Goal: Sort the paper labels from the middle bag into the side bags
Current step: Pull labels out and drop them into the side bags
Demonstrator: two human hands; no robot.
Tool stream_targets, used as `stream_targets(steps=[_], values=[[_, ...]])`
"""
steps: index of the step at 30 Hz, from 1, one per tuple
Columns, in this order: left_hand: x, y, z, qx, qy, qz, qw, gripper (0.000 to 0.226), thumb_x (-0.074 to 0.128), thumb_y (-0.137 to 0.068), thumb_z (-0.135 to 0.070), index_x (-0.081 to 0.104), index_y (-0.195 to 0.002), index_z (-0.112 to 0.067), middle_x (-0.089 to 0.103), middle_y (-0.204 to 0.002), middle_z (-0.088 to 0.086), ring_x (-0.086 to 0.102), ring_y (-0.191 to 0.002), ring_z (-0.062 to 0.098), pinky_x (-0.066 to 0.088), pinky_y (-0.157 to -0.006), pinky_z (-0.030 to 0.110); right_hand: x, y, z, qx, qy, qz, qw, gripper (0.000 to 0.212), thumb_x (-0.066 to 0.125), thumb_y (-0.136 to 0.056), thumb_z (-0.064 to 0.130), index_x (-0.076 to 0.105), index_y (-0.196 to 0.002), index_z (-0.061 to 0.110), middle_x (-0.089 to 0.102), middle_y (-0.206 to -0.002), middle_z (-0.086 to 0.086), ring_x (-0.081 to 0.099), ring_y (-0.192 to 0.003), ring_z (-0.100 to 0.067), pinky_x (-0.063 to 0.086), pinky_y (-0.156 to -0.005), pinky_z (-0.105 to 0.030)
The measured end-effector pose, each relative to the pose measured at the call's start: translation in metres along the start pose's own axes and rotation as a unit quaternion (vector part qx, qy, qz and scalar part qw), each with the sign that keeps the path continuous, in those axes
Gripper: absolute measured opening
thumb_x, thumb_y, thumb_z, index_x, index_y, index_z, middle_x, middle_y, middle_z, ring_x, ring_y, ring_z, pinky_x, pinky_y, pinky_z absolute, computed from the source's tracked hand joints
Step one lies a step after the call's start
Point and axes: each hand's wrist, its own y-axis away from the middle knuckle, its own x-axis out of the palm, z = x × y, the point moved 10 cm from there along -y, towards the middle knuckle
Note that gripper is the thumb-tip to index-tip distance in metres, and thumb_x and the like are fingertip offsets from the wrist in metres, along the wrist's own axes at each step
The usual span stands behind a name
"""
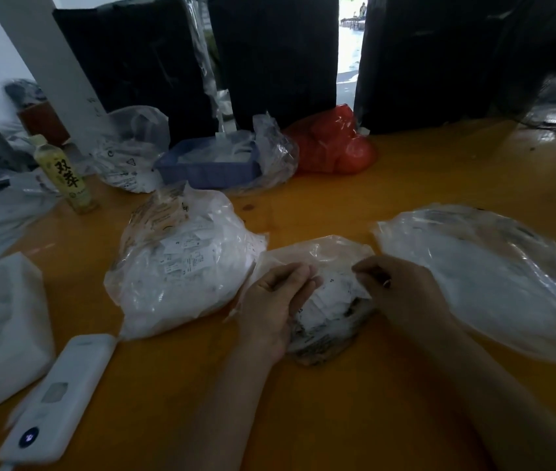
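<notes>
Sorting looks partway through, judging by the bags: your left hand [278, 302] and right hand [402, 294] are both at the middle bag [317, 300], which sits between them on the orange table [405, 171]. Left fingers [298, 273] are curled in loosely, palm facing the bag's mouth, lying against the plastic; can't tell if they pinch a label or just hold the film open. Right fingertips [359, 266] are drawn together at the bag's upper edge, apparently nipping plastic or a slip, too blurred to say which. Paper labels [324, 300] show as a white heap just under and between your fingers, inside the middle bag, so there's plenty left to move. Left bag [181, 263], just outside your left fingers and touching the middle bag, is bulging with white slips, so I'd judge a good share is done that way. Right bag [494, 273], beyond your right knuckles, lies flatter; its contents are pale and hard to read through the glare, seems less full. Nothing is in transit between bags. Remaining: pick out slips from under your fingertips, drop each to the correct side, repeat until the middle bag is empty.
</notes>
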Motion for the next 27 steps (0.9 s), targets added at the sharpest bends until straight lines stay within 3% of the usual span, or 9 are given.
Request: stream_targets(steps=[3,5,7,13,18,22,25,27], values=[[0.001,0.0,0.0,0.006,-0.015,-0.002,1.0,0.023,0.08,-0.075,-0.01,0.078,-0.095,0.0,0.078,-0.104,0.024,0.079,-0.091,0.028,0.063,-0.073,0.023,-0.02,0.002,-0.014,0.05,-0.095,-0.089,0.99,0.016,0.062,-0.1,0.021,0.068,-0.113,0.027,0.066,-0.106,0.012,0.062,-0.09,-0.007,0.049,-0.069,-0.014],[0.001,0.0,0.001,0.007,-0.02,-0.003,1.0,0.028,0.08,-0.075,-0.012,0.076,-0.099,0.001,0.078,-0.103,0.023,0.079,-0.091,0.027,0.062,-0.073,0.022,-0.022,0.002,-0.019,0.063,-0.154,-0.094,0.981,0.014,0.061,-0.1,0.021,0.067,-0.113,0.025,0.068,-0.105,0.009,0.068,-0.077,-0.012,0.059,-0.064,-0.032],[0.001,0.001,0.001,0.005,-0.028,-0.001,1.0,0.029,0.079,-0.076,-0.013,0.076,-0.101,0.002,0.078,-0.103,0.023,0.079,-0.091,0.026,0.062,-0.073,0.022,-0.017,0.002,-0.02,0.07,-0.191,-0.071,0.976,0.015,0.06,-0.101,0.019,0.066,-0.114,0.023,0.068,-0.103,0.009,0.07,-0.063,-0.013,0.062,-0.06,-0.039],[0.003,0.0,0.005,-0.005,-0.041,0.016,0.999,0.019,0.081,-0.076,-0.013,0.082,-0.094,-0.007,0.078,-0.108,0.023,0.079,-0.096,0.027,0.063,-0.078,0.025,-0.012,0.002,-0.012,0.051,-0.244,-0.039,0.968,0.022,0.068,-0.095,0.016,0.067,-0.112,0.03,0.069,-0.098,0.015,0.07,-0.077,0.005,0.054,-0.061,-0.012],[0.005,-0.001,0.008,-0.009,-0.057,0.027,0.998,0.014,0.081,-0.077,-0.011,0.083,-0.091,-0.011,0.078,-0.109,0.023,0.079,-0.099,0.028,0.062,-0.079,0.024,-0.022,0.005,-0.006,0.037,-0.244,-0.074,0.966,0.013,0.069,-0.094,0.022,0.072,-0.106,0.027,0.071,-0.093,0.015,0.069,-0.076,0.005,0.052,-0.06,-0.011],[0.007,-0.001,0.007,0.005,-0.086,0.028,0.996,0.033,0.084,-0.077,-0.013,0.077,-0.107,-0.002,0.078,-0.108,0.021,0.078,-0.101,0.029,0.062,-0.08,0.024,-0.025,0.007,0.003,0.008,-0.242,-0.08,0.967,0.013,0.069,-0.095,0.021,0.07,-0.104,0.029,0.071,-0.093,0.016,0.07,-0.076,0.001,0.056,-0.063,-0.015],[0.006,0.0,0.006,0.012,-0.09,0.029,0.995,0.044,0.089,-0.069,-0.021,0.077,-0.107,-0.004,0.079,-0.108,0.021,0.078,-0.102,0.03,0.062,-0.081,0.024,-0.023,0.009,0.011,-0.016,-0.231,-0.066,0.971,0.016,0.069,-0.093,0.02,0.069,-0.1,0.035,0.069,-0.089,0.023,0.068,-0.081,0.007,0.053,-0.064,-0.01],[0.006,0.001,0.004,0.016,-0.088,0.03,0.996,0.035,0.088,-0.071,-0.021,0.08,-0.102,-0.008,0.079,-0.107,0.021,0.078,-0.102,0.03,0.062,-0.081,0.024,-0.021,0.009,0.016,-0.038,-0.19,-0.061,0.979,0.018,0.07,-0.093,0.021,0.067,-0.101,0.036,0.068,-0.091,0.023,0.066,-0.083,0.006,0.051,-0.068,-0.007]])
